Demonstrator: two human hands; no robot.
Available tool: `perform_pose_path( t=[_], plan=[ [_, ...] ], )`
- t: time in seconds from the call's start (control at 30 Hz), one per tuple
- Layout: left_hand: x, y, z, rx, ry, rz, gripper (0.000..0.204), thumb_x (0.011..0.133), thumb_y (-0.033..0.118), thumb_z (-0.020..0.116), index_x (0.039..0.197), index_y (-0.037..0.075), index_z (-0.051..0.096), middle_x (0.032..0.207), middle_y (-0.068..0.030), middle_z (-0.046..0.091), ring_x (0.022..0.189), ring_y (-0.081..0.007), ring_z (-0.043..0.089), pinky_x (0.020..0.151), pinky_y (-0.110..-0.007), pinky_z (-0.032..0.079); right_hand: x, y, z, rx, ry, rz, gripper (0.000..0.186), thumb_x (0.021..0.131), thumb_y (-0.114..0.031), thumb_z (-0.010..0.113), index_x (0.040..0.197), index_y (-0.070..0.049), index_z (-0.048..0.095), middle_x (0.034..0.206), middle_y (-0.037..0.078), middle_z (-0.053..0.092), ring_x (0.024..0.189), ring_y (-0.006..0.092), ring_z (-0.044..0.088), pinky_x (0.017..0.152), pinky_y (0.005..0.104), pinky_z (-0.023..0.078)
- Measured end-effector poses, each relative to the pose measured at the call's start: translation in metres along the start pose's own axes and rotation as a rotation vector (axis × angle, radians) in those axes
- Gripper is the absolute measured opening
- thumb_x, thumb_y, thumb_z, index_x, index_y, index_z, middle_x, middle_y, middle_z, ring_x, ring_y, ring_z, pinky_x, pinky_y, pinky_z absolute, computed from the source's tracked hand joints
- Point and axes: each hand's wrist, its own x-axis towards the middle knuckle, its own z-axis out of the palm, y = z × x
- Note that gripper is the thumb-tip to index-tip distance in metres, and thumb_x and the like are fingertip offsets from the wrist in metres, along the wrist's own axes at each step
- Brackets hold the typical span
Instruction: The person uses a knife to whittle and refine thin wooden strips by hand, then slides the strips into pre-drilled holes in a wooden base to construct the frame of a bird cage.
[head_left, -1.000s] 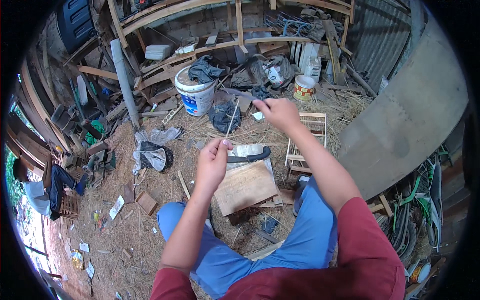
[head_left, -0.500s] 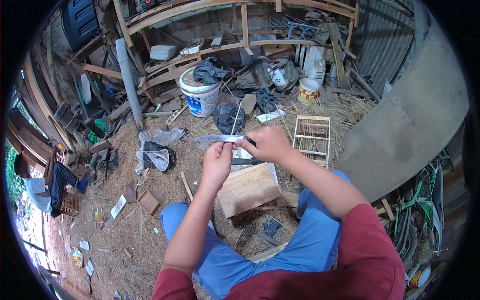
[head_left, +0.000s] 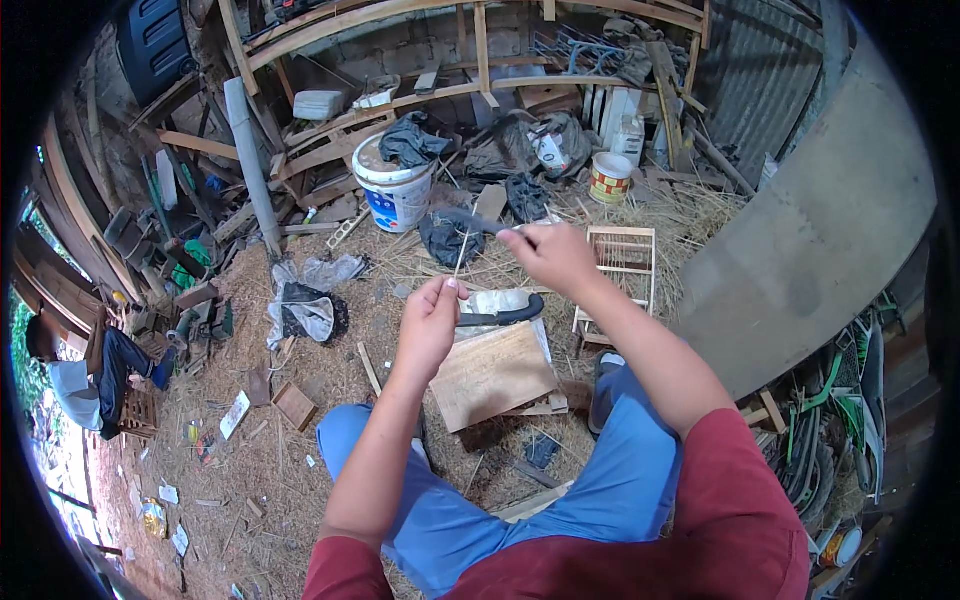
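Pinched upright in my left hand [head_left: 428, 325] is a thin pale stick [head_left: 462, 255]. My right hand [head_left: 550, 260] is closed on a knife [head_left: 462, 218], its blurred blade pointing left near the stick's upper end. Below my hands, between my knees, lies a wooden board [head_left: 490, 370] on other flat pieces. A curved black tool or handle [head_left: 508, 316] rests at its far edge, beside a pale block. A small wooden frame with thin bars [head_left: 620, 233] stands beyond, to the right.
A white bucket [head_left: 393, 200] with black plastic, a smaller tub [head_left: 610, 180] and piled timber are ahead. A large curved sheet [head_left: 800, 230] fills the right, above a green-and-black vehicle [head_left: 835, 400]. Another person [head_left: 75, 380] sits at far left. Straw and scraps cover the ground.
The knife was down at my left thumb half a second ago; my right hand has lifted it up and away along the stick. My left hand has moved only slightly.
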Motion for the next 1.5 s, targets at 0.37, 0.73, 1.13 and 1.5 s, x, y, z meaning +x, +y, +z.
perform_pose_path(
  t=[0.37,0.73,1.13,1.5],
  plan=[
    [0.001,0.003,0.004,0.059,0.012,0.055,0.027,0.107,0.024,0.050,0.089,0.007,0.061,0.062,0.0075,0.042,0.053,-0.0025,0.034,0.047,-0.024,0.025,0.018,0.007,0.006,0.016,-0.036,0.122,0.060,0.096,-0.061,0.052,0.078,-0.007,0.073,0.071,0.018,0.069,0.072,0.0395,0.069,0.064,0.0485,0.054],
    [0.008,-0.013,0.002,-0.004,-0.033,0.038,0.028,0.107,0.027,0.050,0.090,0.008,0.060,0.061,0.0078,0.042,0.047,-0.0019,0.031,0.042,-0.023,0.021,0.002,0.000,0.009,-0.072,-0.060,0.004,0.062,0.096,-0.063,0.051,0.071,-0.009,0.070,0.065,0.017,0.066,0.066,0.0396,0.067,0.060,0.0493,0.052],
    [0.012,0.007,-0.004,-0.040,0.054,-0.031,0.027,0.106,0.020,0.050,0.085,0.007,0.061,0.061,0.0096,0.040,0.055,-0.0018,0.032,0.050,-0.024,0.025,0.008,-0.004,0.032,-0.174,0.079,-0.442,0.058,0.093,-0.061,0.055,0.065,-0.011,0.066,0.058,0.013,0.064,0.054,0.0339,0.066,0.048,0.0449,0.050],
    [0.001,0.007,-0.002,0.010,-0.031,-0.034,0.030,0.107,0.024,0.048,0.086,0.007,0.060,0.061,0.0073,0.042,0.055,-0.0031,0.035,0.051,-0.024,0.027,0.032,0.046,0.001,0.004,0.128,0.134,0.064,0.096,-0.066,0.047,0.082,-0.010,0.075,0.074,0.020,0.069,0.075,0.0397,0.069,0.065,0.0482,0.053]
  ],
)
